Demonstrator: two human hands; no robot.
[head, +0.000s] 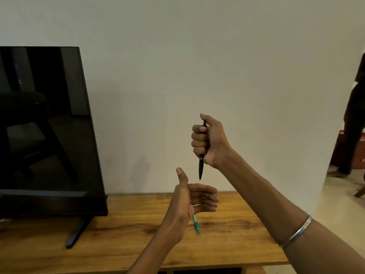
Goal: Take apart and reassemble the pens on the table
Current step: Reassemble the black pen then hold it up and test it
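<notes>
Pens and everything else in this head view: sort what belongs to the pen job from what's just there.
Belongs to the job:
black pen, gripped upright in the right hand
teal pen, lying on the table
left hand, open below the black pen

Just there:
monitor
bangle

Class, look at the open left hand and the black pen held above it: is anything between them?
Nothing visible. The right hand grips the black pen upright, tip down, and only air separates the tip from the open left hand just below. The green pen lies on the table, partly behind that hand.
</notes>
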